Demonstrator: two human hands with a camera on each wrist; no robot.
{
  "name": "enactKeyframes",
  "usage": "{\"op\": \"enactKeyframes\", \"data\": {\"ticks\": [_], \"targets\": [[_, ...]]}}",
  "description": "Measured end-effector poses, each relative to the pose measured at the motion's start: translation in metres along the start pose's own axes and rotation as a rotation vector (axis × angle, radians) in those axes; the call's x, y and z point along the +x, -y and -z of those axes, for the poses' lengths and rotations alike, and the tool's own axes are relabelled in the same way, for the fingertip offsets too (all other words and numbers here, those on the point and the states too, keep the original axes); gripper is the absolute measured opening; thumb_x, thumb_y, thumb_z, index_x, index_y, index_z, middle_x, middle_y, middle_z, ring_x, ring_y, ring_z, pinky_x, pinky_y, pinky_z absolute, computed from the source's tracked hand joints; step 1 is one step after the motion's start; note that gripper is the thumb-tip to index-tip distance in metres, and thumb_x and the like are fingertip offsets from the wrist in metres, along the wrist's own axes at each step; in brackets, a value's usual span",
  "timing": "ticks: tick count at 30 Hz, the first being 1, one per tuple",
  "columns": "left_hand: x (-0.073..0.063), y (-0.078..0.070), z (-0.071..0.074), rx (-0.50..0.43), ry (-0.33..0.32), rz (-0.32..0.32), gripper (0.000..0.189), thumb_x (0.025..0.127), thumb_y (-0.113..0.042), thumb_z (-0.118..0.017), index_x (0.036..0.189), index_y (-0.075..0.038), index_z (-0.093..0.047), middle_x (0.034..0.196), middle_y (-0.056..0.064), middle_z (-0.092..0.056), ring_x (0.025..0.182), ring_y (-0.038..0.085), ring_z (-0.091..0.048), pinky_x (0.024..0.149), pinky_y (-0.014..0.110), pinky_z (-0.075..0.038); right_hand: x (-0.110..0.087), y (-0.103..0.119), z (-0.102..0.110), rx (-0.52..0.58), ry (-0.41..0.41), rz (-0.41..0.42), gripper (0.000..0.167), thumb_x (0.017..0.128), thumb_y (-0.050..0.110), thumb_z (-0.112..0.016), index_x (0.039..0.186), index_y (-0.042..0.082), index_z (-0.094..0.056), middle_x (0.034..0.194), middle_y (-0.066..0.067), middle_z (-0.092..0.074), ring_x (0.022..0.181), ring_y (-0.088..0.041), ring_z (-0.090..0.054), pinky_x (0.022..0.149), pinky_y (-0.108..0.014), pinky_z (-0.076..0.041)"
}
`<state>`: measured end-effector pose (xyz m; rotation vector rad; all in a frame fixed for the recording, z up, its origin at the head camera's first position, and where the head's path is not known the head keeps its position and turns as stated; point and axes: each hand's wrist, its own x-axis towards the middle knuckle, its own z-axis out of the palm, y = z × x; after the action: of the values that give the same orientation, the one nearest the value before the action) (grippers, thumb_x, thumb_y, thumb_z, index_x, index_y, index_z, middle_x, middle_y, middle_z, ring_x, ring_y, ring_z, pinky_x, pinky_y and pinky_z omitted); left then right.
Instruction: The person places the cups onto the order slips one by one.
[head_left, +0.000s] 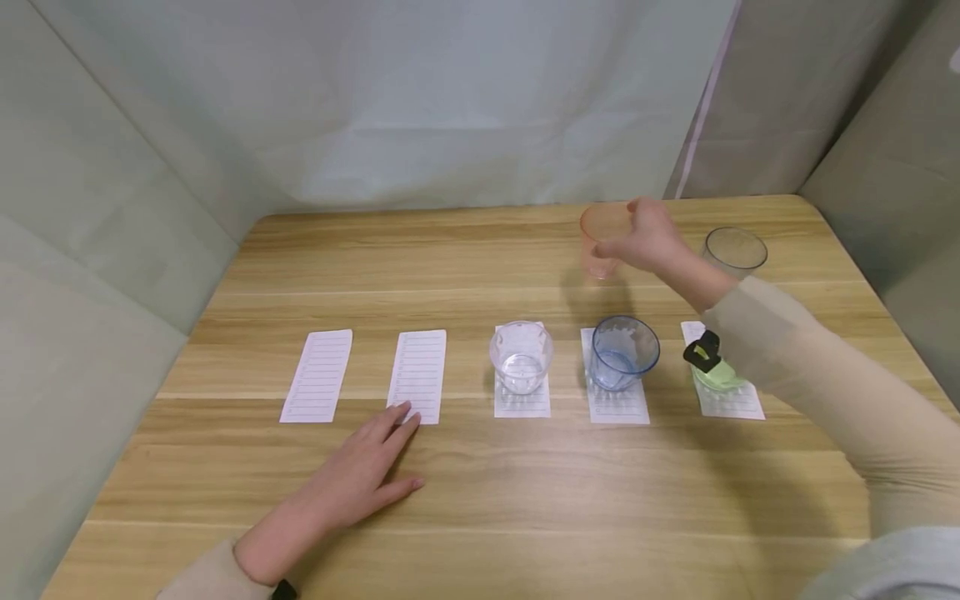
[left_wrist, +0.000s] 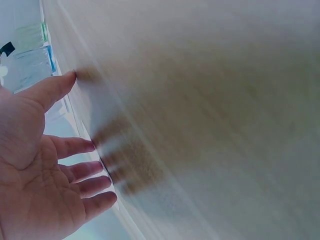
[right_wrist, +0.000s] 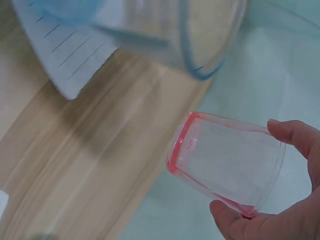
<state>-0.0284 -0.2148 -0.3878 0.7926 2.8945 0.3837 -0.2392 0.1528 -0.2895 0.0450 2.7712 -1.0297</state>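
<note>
My right hand (head_left: pixel 648 237) grips a see-through pink-orange cup (head_left: pixel 598 262) by its rim, thumb on one side and fingers on the other. In the right wrist view the pink cup (right_wrist: pixel 225 160) shows its red-tinted base, with thumb and finger at opposite sides of the rim. My left hand (head_left: pixel 360 475) lies with fingers spread and fingertips at the lower edge of the second lined paper slip (head_left: pixel 420 367). In the left wrist view its palm (left_wrist: pixel 45 200) shows, and it holds nothing.
A clear cup (head_left: pixel 521 358), a blue cup (head_left: pixel 624 354) and a green cup (head_left: pixel 718 377) stand on lined slips; my right sleeve partly hides the green one. Behind my right forearm is a grey cup (head_left: pixel 735 250). Another slip (head_left: pixel 318 375) lies far left. Curtains (head_left: pixel 450 100) border the wooden table.
</note>
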Motion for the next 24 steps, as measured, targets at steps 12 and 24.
{"op": "enactKeyframes", "data": {"ticks": [12, 24], "targets": [[-0.001, 0.003, 0.001, 0.011, -0.008, -0.015, 0.072, 0.083, -0.039, -0.07, 0.136, 0.004, -0.047, 0.141, 0.024, -0.043, 0.128, 0.04, -0.044, 0.102, 0.053, -0.04, -0.027, 0.037, -0.013, 0.063, 0.012, 0.159, 0.084, 0.076, 0.023, -0.078, 0.137, -0.008, -0.031, 0.133, -0.024, -0.041, 0.121, -0.036, -0.043, 0.1, -0.046, -0.042], [-0.002, 0.005, 0.002, 0.02, -0.014, -0.027, 0.071, 0.084, -0.038, -0.069, 0.136, 0.004, -0.047, 0.142, 0.024, -0.044, 0.128, 0.04, -0.045, 0.103, 0.052, -0.041, -0.049, 0.08, -0.042, 0.133, 0.122, 0.305, 0.084, 0.069, 0.018, -0.081, 0.136, -0.003, -0.036, 0.132, -0.015, -0.044, 0.117, -0.027, -0.047, 0.097, -0.037, -0.046]]}}
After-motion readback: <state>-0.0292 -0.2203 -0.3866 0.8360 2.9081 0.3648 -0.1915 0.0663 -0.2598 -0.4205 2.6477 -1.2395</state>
